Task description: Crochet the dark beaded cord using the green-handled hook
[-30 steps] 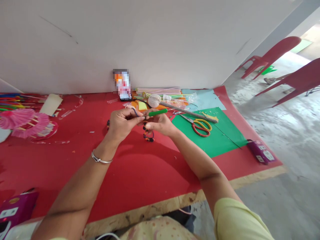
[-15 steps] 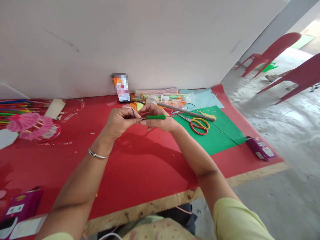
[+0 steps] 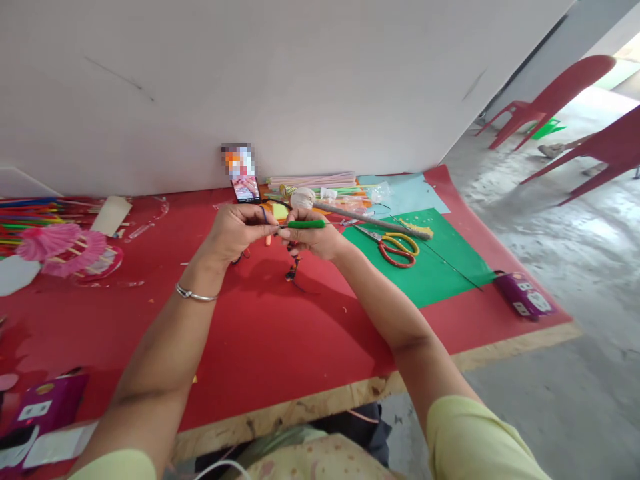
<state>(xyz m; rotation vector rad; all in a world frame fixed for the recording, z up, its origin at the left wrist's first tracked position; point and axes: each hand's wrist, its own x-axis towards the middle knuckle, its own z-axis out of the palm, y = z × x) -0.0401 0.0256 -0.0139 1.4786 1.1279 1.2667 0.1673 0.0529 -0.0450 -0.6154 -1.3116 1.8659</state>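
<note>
Surface: red sheet [image 3: 280, 347] on a board, white wall behind.
Left hand [image 3: 233, 230]: pinched on a thin dark thread [image 3: 263, 213].
Right hand [image 3: 313, 240]: grips a green-handled tool [image 3: 306, 225], tip at the left fingers; beaded strand [image 3: 293, 267] hangs below.
Right: scissors [image 3: 397, 248] on green paper [image 3: 440, 273].

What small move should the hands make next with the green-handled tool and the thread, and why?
Probably the right hand should ease the green-handled tool towards the left hand: its tip already meets the dark thread pinched there, and a beaded strand hangs below.
</note>
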